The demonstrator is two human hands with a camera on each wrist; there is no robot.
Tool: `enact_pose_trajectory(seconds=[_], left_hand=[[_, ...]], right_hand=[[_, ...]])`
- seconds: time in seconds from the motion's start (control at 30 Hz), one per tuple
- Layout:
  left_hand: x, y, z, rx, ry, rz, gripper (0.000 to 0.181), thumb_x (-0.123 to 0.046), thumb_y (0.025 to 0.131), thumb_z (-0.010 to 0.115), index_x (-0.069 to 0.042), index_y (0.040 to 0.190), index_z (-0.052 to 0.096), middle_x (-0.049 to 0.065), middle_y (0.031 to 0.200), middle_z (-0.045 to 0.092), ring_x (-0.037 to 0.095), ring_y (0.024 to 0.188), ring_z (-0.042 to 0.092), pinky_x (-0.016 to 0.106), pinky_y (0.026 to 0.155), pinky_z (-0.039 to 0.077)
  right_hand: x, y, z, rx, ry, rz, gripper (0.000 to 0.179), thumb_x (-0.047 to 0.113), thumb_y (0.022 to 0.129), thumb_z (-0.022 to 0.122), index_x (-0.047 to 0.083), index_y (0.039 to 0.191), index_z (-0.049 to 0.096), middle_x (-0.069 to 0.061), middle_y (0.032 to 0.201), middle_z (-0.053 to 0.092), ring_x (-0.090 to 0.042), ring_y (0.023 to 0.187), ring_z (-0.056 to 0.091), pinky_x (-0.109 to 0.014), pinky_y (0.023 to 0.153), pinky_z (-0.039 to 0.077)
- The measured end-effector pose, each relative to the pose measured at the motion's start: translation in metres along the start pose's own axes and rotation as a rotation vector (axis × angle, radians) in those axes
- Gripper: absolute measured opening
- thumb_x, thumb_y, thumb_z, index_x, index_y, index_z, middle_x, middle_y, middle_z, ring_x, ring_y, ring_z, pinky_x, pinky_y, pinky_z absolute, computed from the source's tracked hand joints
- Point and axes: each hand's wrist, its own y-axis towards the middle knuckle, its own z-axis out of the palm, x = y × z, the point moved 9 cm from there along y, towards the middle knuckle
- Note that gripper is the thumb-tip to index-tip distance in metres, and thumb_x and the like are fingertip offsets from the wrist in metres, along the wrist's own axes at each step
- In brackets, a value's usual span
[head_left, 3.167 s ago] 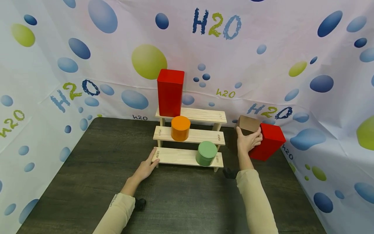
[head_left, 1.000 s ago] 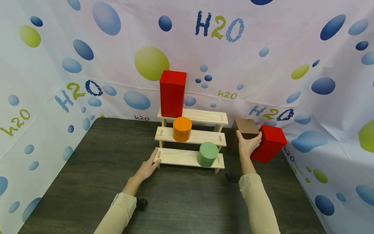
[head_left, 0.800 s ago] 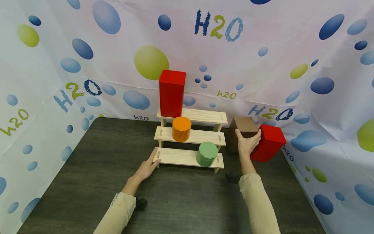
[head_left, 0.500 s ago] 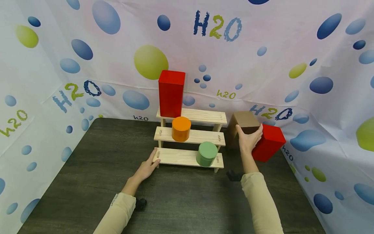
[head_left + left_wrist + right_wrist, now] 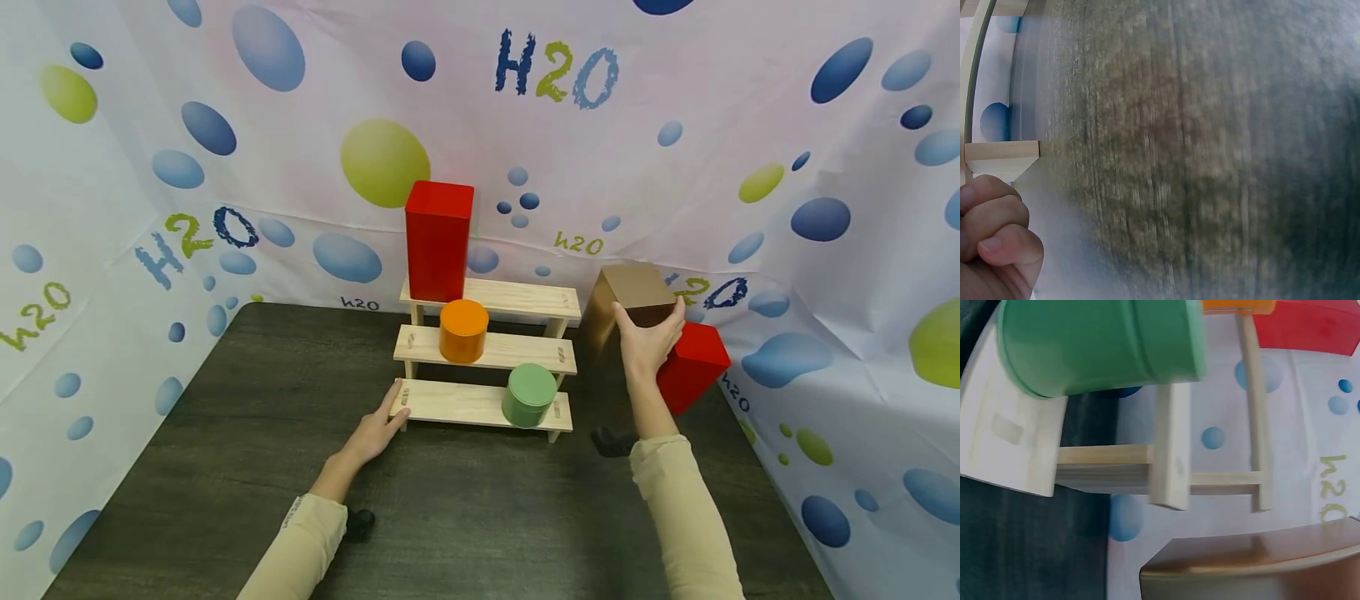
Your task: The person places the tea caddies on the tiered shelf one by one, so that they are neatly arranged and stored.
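A three-step wooden shelf stand [image 5: 450,400] stands on the dark table. My left hand [image 5: 371,433] grips the left end of its lowest step; curled fingers [image 5: 997,219] show beside the wood in the left wrist view. To the right of the stand, my right hand [image 5: 651,342] holds a brown box [image 5: 637,287] between thumb and fingers. The box tilts and appears lifted off the table. The right wrist view shows part of the brown box [image 5: 1260,565], but not the hand. A red box [image 5: 692,367] stands just behind the right fingers, partly hidden.
Another tall red box [image 5: 438,242] stands on the top step's left end. An orange canister [image 5: 463,332] is on the middle step, and a green canister [image 5: 529,396] on the lowest step's right. A patterned cloth backdrop [image 5: 300,167] encloses the table [image 5: 480,517].
My right hand has raised the brown box, which stood lower beside the stand, and moved slightly right. The left hand stays on the stand's lowest step.
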Motion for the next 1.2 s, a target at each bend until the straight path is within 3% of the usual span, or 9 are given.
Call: enact_pose_trajectory(seconds=[0.3, 0.57, 1.07, 1.2], left_hand=[[-0.002, 0.0, 0.0, 0.007, 0.003, -0.007, 0.066, -0.042, 0.098, 0.036, -0.014, 0.148, 0.005, 0.027, 0.142, 0.028, 0.052, 0.112, 0.044, 0.06, 0.09, 0.034], [0.0, 0.001, 0.001, 0.009, 0.01, -0.008, 0.066, -0.044, 0.098, 0.035, -0.014, 0.148, 0.004, 0.027, 0.142, 0.028, 0.052, 0.112, 0.044, 0.06, 0.091, 0.034], [0.0, 0.001, 0.002, 0.02, 0.008, -0.019, 0.067, -0.046, 0.097, 0.035, -0.015, 0.148, 0.004, 0.027, 0.143, 0.027, 0.053, 0.114, 0.042, 0.062, 0.09, 0.033], [0.0, 0.0, 0.002, 0.015, 0.009, -0.015, 0.067, -0.045, 0.097, 0.035, -0.015, 0.148, 0.004, 0.027, 0.142, 0.028, 0.053, 0.113, 0.043, 0.061, 0.09, 0.033]], right_hand=[[0.033, 0.006, -0.006, -0.005, 0.052, -0.113, 0.092, 0.035, 0.072, 0.074, 0.011, 0.143, 0.022, -0.005, 0.146, 0.025, -0.016, 0.132, 0.022, -0.038, 0.109, 0.016], [0.056, 0.008, -0.013, -0.01, 0.162, -0.174, 0.088, 0.026, 0.073, 0.075, 0.009, 0.142, 0.022, -0.005, 0.141, 0.029, -0.014, 0.127, 0.029, -0.023, 0.104, 0.026], [0.087, 0.0, -0.018, 0.011, 0.245, -0.257, 0.09, 0.019, 0.071, 0.075, 0.004, 0.142, 0.021, -0.007, 0.14, 0.032, -0.016, 0.124, 0.031, -0.031, 0.103, 0.028], [0.103, -0.011, -0.019, 0.036, 0.273, -0.26, 0.087, 0.015, 0.073, 0.072, 0.0, 0.141, 0.021, -0.012, 0.14, 0.031, -0.018, 0.123, 0.031, -0.033, 0.102, 0.028]])
